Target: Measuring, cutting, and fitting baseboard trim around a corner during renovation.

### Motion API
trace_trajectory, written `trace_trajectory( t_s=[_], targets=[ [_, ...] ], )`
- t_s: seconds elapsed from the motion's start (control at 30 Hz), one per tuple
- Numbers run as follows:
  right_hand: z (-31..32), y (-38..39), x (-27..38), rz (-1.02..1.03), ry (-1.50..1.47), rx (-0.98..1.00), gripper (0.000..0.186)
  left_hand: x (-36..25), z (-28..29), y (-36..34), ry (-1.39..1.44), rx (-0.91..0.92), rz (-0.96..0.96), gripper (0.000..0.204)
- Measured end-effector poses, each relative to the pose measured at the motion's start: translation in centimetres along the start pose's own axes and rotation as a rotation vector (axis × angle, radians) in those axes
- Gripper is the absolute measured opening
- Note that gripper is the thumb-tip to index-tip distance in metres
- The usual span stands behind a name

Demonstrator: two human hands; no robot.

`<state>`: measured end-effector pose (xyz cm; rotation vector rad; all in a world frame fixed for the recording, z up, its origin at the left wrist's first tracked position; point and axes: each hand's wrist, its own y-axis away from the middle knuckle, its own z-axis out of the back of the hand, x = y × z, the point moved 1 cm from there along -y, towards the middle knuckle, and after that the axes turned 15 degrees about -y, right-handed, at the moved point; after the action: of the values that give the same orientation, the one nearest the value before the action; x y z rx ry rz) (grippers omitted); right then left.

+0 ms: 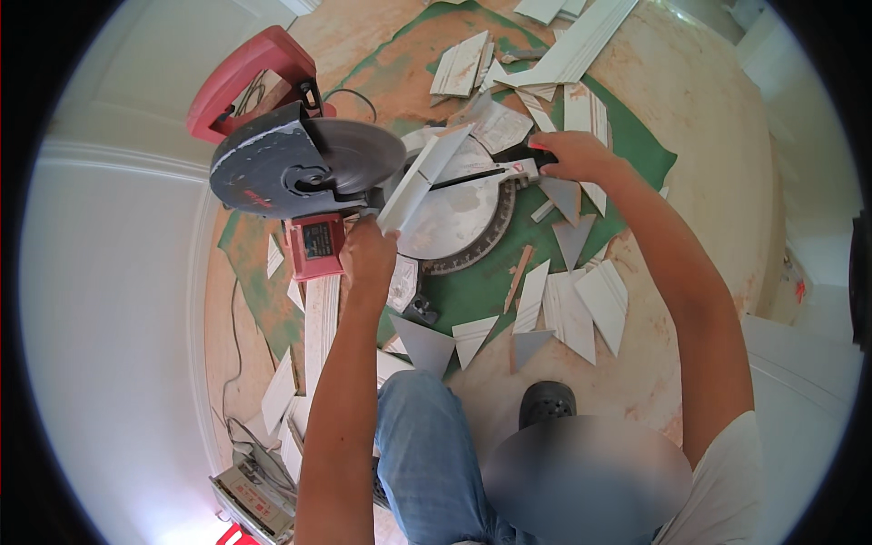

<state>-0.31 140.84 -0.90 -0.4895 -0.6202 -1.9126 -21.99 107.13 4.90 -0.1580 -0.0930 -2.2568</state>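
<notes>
A mitre saw with a dark blade guard (259,168), round blade (363,150) and red handle (263,45) stands before me. My left hand (368,254) grips the lower end of a white moulding piece (427,177), which lies slanted across the round metal saw table (463,218) beside the blade. My right hand (572,159) is closed on the black handle (536,156) at the right end of the saw table's slotted arm.
Many white and grey offcuts (581,309) lie on a stained green mat (645,154) around the saw. A cable (236,345) runs down the left to a metal case (254,500). A white panelled wall (118,300) is at left. My shoe (545,400) shows below.
</notes>
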Motion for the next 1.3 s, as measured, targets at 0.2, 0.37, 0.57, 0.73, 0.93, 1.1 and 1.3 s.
trace_trajectory(
  t_s=[0.2,0.37,0.57,0.73,0.93,1.1,1.3],
  targets=[
    [11.1,0.5,2.1,-0.036,-0.508,-0.412,0.032,-0.5,0.4,-0.4,0.020,0.049,0.032,0.037],
    [23.3,-2.2,13.1,0.417,-0.630,-0.629,0.061,0.8,-1.5,-0.3,0.014,-0.031,-0.014,0.032],
    [24.1,-7.0,35.6,0.701,-0.495,-0.286,0.028,-0.5,-1.8,-0.9,0.083,-0.071,-0.016,0.026],
    [15.9,-15.5,45.1,0.899,0.164,0.124,0.029,1.5,-3.8,1.3,0.067,-0.099,0.020,0.019],
    [15.3,-20.8,43.6,0.698,0.062,0.219,0.041,-0.1,-4.1,0.3,0.064,-0.140,-0.026,0.013],
    [16.8,-20.2,44.5,0.651,-0.088,0.340,0.046,0.3,-1.7,-0.6,0.056,-0.037,0.049,0.026],
    [15.8,-21.0,43.3,0.592,-0.192,0.404,0.044,0.0,-1.4,-0.7,0.073,0.012,0.060,0.031]
  ],
)
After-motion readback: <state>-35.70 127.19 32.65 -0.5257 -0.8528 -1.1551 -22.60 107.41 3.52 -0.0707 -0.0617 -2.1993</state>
